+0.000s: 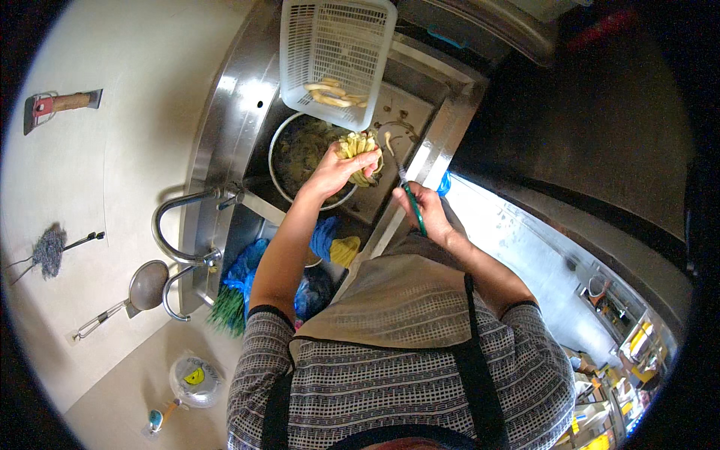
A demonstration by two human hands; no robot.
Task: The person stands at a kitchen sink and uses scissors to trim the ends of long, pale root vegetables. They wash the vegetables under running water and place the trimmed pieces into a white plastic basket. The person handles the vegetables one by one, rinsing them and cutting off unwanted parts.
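My left hand [332, 171] grips a bundle of pale yellow stalks [358, 145], cut ends pointing up, above the right part of a round metal basin [292, 157]. To the right, my right hand [424, 208] holds a green-handled tool [414, 209] whose thin blade points up and away; what kind of tool it is I cannot tell. A pale curved piece [388, 140] is at the blade's tip. Dark wet matter lies in the basin. Beyond my left hand, a white plastic basket [289, 67] holds several pale, curved pieces [332, 94].
A double-spout faucet [169, 225] rises at the left of the steel sink. The nearer bowl holds blue bags [247, 264], green stalks [228, 309] and a blue-and-yellow cloth or glove [343, 250]. On the wall hang a cleaver-like tool [62, 107] and a strainer [149, 285].
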